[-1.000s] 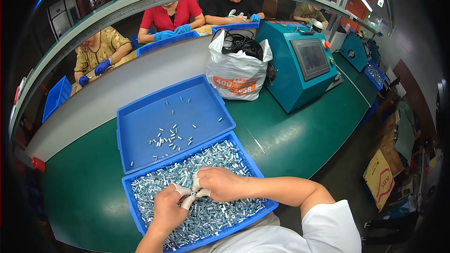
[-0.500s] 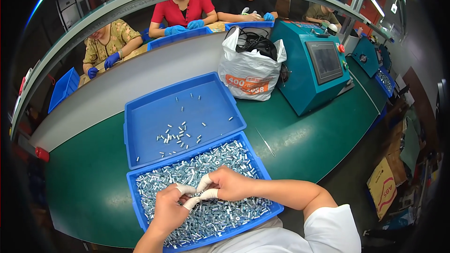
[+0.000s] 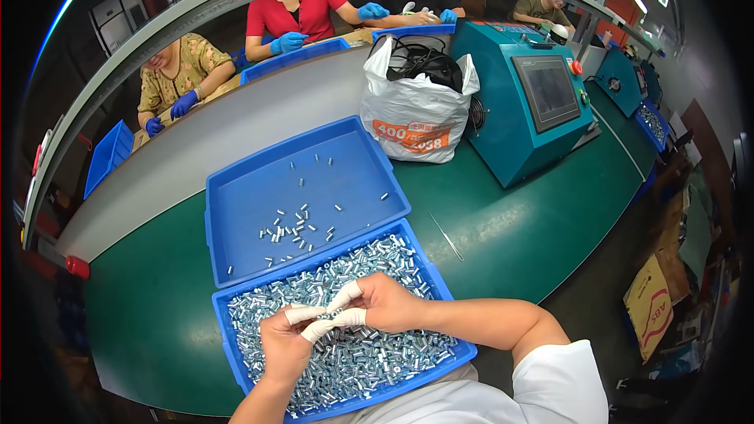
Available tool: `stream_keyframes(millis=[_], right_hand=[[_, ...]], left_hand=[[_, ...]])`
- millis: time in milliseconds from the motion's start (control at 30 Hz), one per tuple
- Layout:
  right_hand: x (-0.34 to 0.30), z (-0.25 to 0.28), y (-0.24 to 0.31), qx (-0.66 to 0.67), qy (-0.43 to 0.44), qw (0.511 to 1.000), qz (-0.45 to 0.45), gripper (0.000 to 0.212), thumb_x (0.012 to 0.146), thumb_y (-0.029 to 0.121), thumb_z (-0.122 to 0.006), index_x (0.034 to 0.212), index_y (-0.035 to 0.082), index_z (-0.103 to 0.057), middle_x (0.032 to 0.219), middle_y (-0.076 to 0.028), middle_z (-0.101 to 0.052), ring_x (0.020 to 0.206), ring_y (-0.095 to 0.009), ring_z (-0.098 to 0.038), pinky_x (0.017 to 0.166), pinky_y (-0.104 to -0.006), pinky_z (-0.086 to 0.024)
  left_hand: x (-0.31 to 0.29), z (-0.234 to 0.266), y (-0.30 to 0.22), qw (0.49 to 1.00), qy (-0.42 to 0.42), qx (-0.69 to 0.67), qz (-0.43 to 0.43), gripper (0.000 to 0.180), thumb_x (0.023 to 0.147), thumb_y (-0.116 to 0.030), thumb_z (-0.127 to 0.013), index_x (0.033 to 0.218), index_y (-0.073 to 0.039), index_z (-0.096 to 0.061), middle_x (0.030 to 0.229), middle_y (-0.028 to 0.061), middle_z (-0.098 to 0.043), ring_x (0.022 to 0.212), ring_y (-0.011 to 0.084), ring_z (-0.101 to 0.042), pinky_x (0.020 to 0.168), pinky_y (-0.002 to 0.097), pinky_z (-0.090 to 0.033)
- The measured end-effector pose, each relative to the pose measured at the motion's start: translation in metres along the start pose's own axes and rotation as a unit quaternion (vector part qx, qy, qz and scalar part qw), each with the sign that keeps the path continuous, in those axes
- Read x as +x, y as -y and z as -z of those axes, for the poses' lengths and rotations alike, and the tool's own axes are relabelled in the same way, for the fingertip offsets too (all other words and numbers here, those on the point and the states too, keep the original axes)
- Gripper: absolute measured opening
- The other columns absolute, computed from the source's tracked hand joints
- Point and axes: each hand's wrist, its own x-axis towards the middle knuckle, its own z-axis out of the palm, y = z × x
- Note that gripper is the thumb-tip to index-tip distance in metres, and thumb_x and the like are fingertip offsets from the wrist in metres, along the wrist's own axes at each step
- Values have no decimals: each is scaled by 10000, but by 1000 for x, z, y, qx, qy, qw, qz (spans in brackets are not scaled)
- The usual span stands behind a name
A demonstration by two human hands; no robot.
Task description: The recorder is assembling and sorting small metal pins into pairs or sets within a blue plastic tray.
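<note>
At far left, a red knob (image 3: 77, 267) is sitting by the edge of the green table (image 3: 141, 322). The far tray (image 3: 251, 180) is holding a scatter of metal parts (image 3: 284, 230); the near tray (image 3: 440, 283) is holding a deep heap of them. Over that heap, the left hand (image 3: 284, 349) is keeping its white-capped thumb and finger almost closed. The right hand (image 3: 386, 305) is pinching likewise, its tips meeting the left's (I cannot tell whether a part is sitting between them). Farther right, a white bag (image 3: 412, 102) is standing, a thin rod (image 3: 446, 235) is lying, and a teal machine (image 3: 503, 133) is standing beside the bag.
</note>
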Motion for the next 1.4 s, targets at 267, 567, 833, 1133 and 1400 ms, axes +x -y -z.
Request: stream_keyframes(millis=[267,567,833,1133,1400], right_hand=[[3,-5,13,-27,-4,999,-26,192,946,51,-728,1122,-21,-700,963,-82,-737,849,-118,-701,760,-266,-575],[5,-13,14,-71,-1,997,-29,182,938,66,-746,1092,-26,-713,977,-91,-753,902,-118,-709,801,-269,-580],[-4,-13,27,-47,5,995,-85,199,886,-59,-753,1078,-34,-706,1012,-123,-760,958,-159,-734,836,-293,-605],[-4,-11,31,-167,51,984,-27,205,832,-1,-833,1005,3,-722,865,-91,-754,824,-139,-752,711,-274,-602],[-6,-7,25,-160,88,983,-13,165,835,23,-837,938,-21,-716,920,-155,-772,842,-220,-775,730,-303,-621]], left_hand=[[1,-2,-5,993,-12,-101,60,213,801,111,-796,991,36,-737,953,122,-751,850,175,-728,781,306,-611],[-7,9,-4,998,-4,-52,37,195,808,123,-781,980,45,-734,932,121,-740,851,166,-718,782,293,-601],[-5,14,-9,996,69,-27,48,219,786,67,-806,988,12,-739,918,103,-722,790,127,-659,694,254,-529],[-8,19,-14,992,108,39,-41,201,777,-15,-848,957,-32,-760,862,106,-741,711,154,-709,616,259,-558],[-8,21,-21,984,117,97,-94,226,732,4,-857,925,-27,-745,827,114,-718,680,199,-720,574,281,-569]])
